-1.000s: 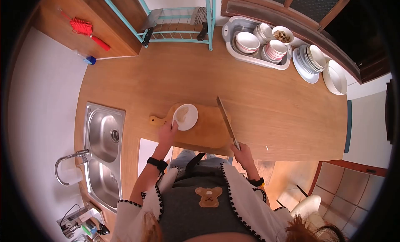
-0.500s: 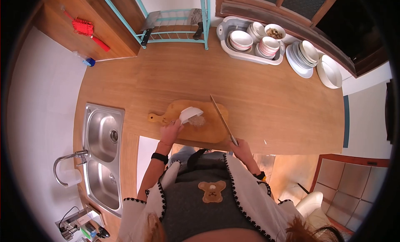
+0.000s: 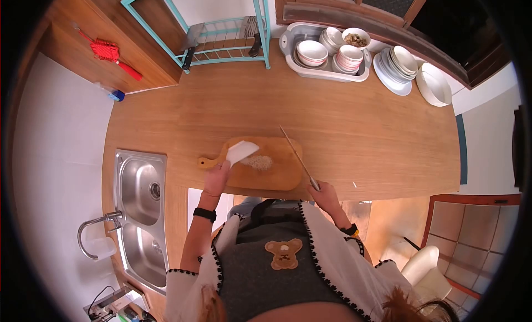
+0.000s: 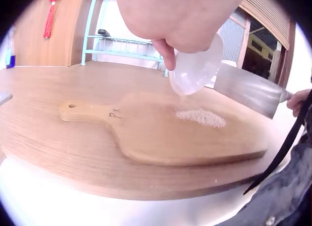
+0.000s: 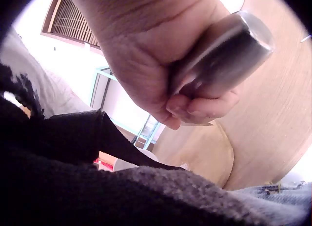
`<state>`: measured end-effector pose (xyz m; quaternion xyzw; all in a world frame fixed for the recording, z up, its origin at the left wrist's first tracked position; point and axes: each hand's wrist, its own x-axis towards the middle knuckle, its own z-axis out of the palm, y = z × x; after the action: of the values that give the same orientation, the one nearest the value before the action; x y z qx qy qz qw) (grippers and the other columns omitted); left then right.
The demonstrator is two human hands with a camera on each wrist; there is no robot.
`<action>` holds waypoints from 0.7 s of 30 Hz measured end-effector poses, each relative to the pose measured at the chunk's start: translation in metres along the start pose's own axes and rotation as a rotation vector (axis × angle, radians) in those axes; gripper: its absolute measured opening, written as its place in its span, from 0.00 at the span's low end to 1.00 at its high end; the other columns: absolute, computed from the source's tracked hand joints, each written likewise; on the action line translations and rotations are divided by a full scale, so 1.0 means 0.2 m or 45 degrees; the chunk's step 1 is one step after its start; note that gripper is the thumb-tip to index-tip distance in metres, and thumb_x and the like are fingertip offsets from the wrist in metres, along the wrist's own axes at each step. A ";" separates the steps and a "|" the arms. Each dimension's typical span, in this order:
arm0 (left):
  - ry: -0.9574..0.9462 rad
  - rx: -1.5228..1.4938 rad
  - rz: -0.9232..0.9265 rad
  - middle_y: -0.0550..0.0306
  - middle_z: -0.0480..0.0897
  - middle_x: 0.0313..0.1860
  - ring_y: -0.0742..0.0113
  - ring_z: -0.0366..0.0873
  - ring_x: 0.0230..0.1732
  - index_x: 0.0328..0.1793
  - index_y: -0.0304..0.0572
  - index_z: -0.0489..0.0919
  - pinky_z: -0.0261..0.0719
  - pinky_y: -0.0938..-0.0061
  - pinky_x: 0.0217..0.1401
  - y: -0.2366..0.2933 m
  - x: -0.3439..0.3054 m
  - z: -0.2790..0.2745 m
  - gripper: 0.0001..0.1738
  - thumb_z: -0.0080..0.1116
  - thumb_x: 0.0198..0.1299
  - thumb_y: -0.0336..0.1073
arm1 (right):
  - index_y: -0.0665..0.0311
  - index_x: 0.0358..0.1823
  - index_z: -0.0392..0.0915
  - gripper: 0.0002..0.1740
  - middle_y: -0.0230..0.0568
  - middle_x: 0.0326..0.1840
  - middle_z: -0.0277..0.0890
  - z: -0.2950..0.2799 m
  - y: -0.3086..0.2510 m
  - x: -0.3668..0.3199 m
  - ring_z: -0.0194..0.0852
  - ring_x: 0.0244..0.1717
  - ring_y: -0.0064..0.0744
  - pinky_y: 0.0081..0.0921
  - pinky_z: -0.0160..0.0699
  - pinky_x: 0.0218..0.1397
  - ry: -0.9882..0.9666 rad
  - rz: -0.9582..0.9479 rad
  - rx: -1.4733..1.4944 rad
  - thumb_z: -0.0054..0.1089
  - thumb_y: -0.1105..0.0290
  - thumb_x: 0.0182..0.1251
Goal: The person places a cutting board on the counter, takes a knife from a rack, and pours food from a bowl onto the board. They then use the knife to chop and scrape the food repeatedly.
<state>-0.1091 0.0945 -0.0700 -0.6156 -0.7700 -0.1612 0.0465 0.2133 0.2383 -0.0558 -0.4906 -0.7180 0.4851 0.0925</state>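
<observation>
My left hand [image 3: 216,178] grips a small white bowl [image 3: 242,151] by its rim and holds it tipped over the wooden cutting board [image 3: 277,178]. Below and beside the bowl, a pale heap of fine chopped bits [image 3: 259,162] lies on the board, also plain in the left wrist view as a whitish pile [image 4: 201,118]. At the board's right side, my right hand [image 3: 325,197] holds a cleaver [image 3: 293,147] with its blade upright, edge-on in the head view. The right wrist view shows fingers wrapped round the metal handle [image 5: 222,55].
A double steel sink [image 3: 141,180] is at the left. Toward the back stand a turquoise rack [image 3: 224,59] holding knives and a grey tub [image 3: 327,73] of bowls. Stacked plates [image 3: 390,78] and a large white bowl [image 3: 434,85] sit at the back right. A small white scrap [image 3: 354,184] lies near the front edge.
The bowl went from nearly upright to tipped, and its contents now lie on the board. My left hand has since drawn the bowl a little left. The right hand still holds the cleaver.
</observation>
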 end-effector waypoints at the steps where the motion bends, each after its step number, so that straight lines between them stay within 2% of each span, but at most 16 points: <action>1: 0.023 -0.002 -0.053 0.52 0.75 0.24 0.52 0.76 0.23 0.30 0.47 0.69 0.72 0.62 0.23 0.01 0.00 -0.01 0.11 0.62 0.52 0.38 | 0.70 0.24 0.71 0.22 0.45 0.13 0.62 0.00 -0.01 0.00 0.59 0.17 0.33 0.35 0.63 0.24 0.001 -0.004 -0.001 0.59 0.55 0.61; 3: 0.053 0.003 -0.108 0.51 0.75 0.23 0.51 0.76 0.23 0.30 0.46 0.69 0.72 0.61 0.23 0.03 0.00 0.00 0.11 0.61 0.53 0.38 | 0.70 0.25 0.72 0.22 0.47 0.15 0.65 0.01 -0.02 0.01 0.62 0.17 0.36 0.36 0.64 0.26 -0.018 0.017 -0.021 0.59 0.55 0.60; 5: 0.283 -0.149 -0.322 0.50 0.75 0.23 0.50 0.76 0.23 0.29 0.45 0.69 0.72 0.60 0.24 0.06 -0.01 0.03 0.11 0.60 0.55 0.39 | 0.70 0.25 0.72 0.22 0.48 0.15 0.66 0.02 -0.02 0.03 0.64 0.18 0.38 0.37 0.65 0.26 -0.012 -0.021 -0.020 0.59 0.54 0.61; 7: 0.245 -0.151 -0.318 0.49 0.75 0.23 0.49 0.75 0.24 0.30 0.45 0.70 0.72 0.60 0.24 0.06 0.00 0.02 0.11 0.59 0.57 0.39 | 0.69 0.25 0.73 0.23 0.49 0.16 0.67 0.04 -0.02 0.01 0.67 0.19 0.39 0.38 0.66 0.27 -0.002 -0.048 -0.018 0.58 0.53 0.61; 9: 0.219 -0.160 -0.306 0.48 0.75 0.23 0.48 0.75 0.24 0.30 0.44 0.70 0.72 0.61 0.24 0.05 0.03 0.00 0.12 0.59 0.58 0.40 | 0.69 0.26 0.74 0.24 0.51 0.17 0.70 0.03 -0.04 0.02 0.72 0.21 0.46 0.40 0.67 0.28 0.003 -0.042 -0.108 0.57 0.51 0.61; 11: 0.261 -0.368 -0.423 0.51 0.76 0.21 0.55 0.77 0.22 0.31 0.44 0.71 0.71 0.66 0.22 0.02 0.08 -0.02 0.13 0.55 0.63 0.42 | 0.69 0.26 0.74 0.24 0.53 0.18 0.70 0.04 -0.03 0.01 0.72 0.22 0.48 0.41 0.68 0.29 0.005 -0.008 -0.099 0.57 0.51 0.61; 12: 0.277 -0.370 -0.396 0.51 0.76 0.21 0.55 0.77 0.22 0.31 0.44 0.71 0.71 0.66 0.22 0.01 0.15 -0.02 0.13 0.55 0.63 0.42 | 0.69 0.26 0.74 0.25 0.54 0.18 0.70 0.04 -0.02 0.01 0.73 0.23 0.50 0.42 0.68 0.30 -0.005 0.027 -0.094 0.56 0.50 0.61; 14: 0.270 -1.457 -1.113 0.59 0.75 0.19 0.65 0.78 0.21 0.31 0.44 0.72 0.68 0.73 0.19 -0.01 0.31 -0.02 0.14 0.50 0.67 0.44 | 0.69 0.28 0.76 0.24 0.56 0.21 0.73 0.05 -0.03 -0.01 0.74 0.26 0.54 0.43 0.69 0.30 0.025 0.052 -0.093 0.57 0.51 0.61; 15: 0.270 -1.468 -1.083 0.59 0.75 0.19 0.65 0.78 0.21 0.31 0.44 0.72 0.68 0.73 0.19 -0.01 0.40 -0.03 0.14 0.50 0.67 0.44 | 0.69 0.31 0.78 0.23 0.59 0.24 0.75 0.05 -0.03 -0.01 0.76 0.29 0.58 0.45 0.70 0.31 0.026 0.087 -0.099 0.57 0.51 0.61; 17: 0.057 -1.749 -0.999 0.65 0.73 0.20 0.71 0.79 0.21 0.32 0.45 0.73 0.64 0.80 0.18 0.00 0.64 -0.08 0.16 0.46 0.68 0.47 | 0.68 0.31 0.78 0.23 0.59 0.25 0.75 0.04 -0.05 -0.04 0.76 0.30 0.58 0.45 0.71 0.31 0.053 0.125 -0.073 0.57 0.51 0.61; 18: 0.048 -1.757 -0.968 0.65 0.73 0.20 0.71 0.79 0.21 0.32 0.45 0.73 0.64 0.80 0.18 0.03 0.77 -0.10 0.16 0.46 0.68 0.47 | 0.68 0.31 0.78 0.22 0.59 0.25 0.75 0.04 -0.05 -0.06 0.76 0.31 0.59 0.45 0.71 0.31 0.049 0.173 -0.046 0.57 0.51 0.61; 20: -0.177 -1.863 -0.910 0.64 0.74 0.19 0.70 0.79 0.21 0.33 0.44 0.74 0.61 0.83 0.18 0.13 1.05 -0.11 0.17 0.46 0.67 0.48 | 0.68 0.31 0.78 0.22 0.59 0.25 0.75 0.07 -0.01 -0.11 0.76 0.31 0.59 0.45 0.71 0.32 0.120 0.224 -0.023 0.57 0.51 0.61; 21: -0.205 -1.850 -0.901 0.65 0.72 0.18 0.72 0.76 0.18 0.32 0.45 0.73 0.59 0.82 0.16 0.19 1.20 -0.09 0.17 0.46 0.67 0.49 | 0.68 0.31 0.78 0.22 0.59 0.25 0.75 0.09 0.00 -0.13 0.76 0.32 0.59 0.45 0.72 0.32 0.160 0.279 -0.004 0.57 0.51 0.61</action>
<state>-0.1317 0.3201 0.0185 -0.2220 -0.6229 -0.5813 -0.4742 0.2154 0.2074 -0.0565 -0.5956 -0.6535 0.4596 0.0828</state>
